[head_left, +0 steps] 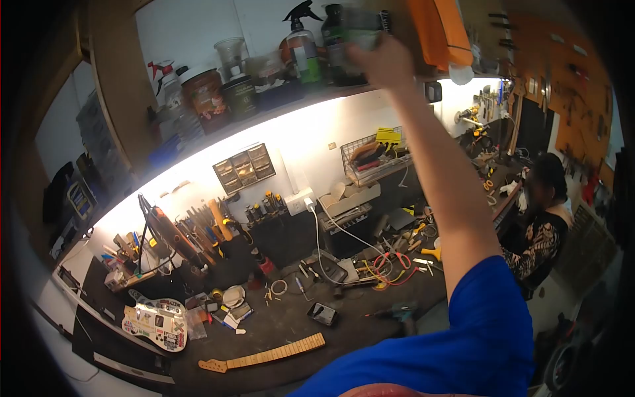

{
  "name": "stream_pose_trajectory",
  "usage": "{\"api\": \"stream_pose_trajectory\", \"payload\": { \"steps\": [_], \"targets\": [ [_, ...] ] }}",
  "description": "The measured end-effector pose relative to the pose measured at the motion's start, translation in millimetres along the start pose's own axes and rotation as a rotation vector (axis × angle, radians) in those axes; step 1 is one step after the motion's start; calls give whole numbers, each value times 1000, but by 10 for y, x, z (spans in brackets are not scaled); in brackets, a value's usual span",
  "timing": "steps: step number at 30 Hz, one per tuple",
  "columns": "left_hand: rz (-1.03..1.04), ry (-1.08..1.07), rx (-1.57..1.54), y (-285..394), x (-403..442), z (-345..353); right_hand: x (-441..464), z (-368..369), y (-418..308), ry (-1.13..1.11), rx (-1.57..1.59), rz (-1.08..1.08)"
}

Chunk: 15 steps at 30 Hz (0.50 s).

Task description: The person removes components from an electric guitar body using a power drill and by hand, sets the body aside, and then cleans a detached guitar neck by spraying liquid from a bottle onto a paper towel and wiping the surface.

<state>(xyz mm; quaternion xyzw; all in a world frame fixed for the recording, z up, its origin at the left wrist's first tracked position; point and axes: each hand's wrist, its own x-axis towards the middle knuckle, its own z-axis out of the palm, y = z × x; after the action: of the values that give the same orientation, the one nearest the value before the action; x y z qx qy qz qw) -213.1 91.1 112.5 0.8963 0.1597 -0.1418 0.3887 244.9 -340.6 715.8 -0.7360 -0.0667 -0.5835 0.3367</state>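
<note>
My right arm, in a blue sleeve, reaches up to the shelf above the bench. At the top, my right hand (pixel 383 63) is closed round a blurred grey-green container (pixel 362 28), whose label I cannot make out. Just left of it on the shelf are a dark green bottle (pixel 333 40) and a clear spray bottle (pixel 304 56) with green liquid and a black trigger. An orange cloth or sheet (pixel 440 33) hangs to the right of the hand. My left hand is out of view.
Below, the dark workbench (pixel 278 327) holds a guitar neck (pixel 271 352), a stickered guitar body (pixel 159 321), a phone (pixel 322 313), a drill (pixel 397 316) and cables. Tools stand along the wall. At the right, another person (pixel 542 228) sits by the bench.
</note>
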Motion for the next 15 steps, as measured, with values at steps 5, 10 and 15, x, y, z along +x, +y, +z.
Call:
{"api": "stream_pose_trajectory", "payload": {
  "steps": [5, 10, 15],
  "targets": [
    [-34, 8, -8, 50, -59, 29, 47, -738, 96, -210, -86, 177],
    [-43, 30, -12, 131, -42, 60, -85, -399, 185, -193, -250, -8],
    [-81, 49, -31, 114, -109, 95, -154, -71, 333, -81, -177, 30]
  ]
}}
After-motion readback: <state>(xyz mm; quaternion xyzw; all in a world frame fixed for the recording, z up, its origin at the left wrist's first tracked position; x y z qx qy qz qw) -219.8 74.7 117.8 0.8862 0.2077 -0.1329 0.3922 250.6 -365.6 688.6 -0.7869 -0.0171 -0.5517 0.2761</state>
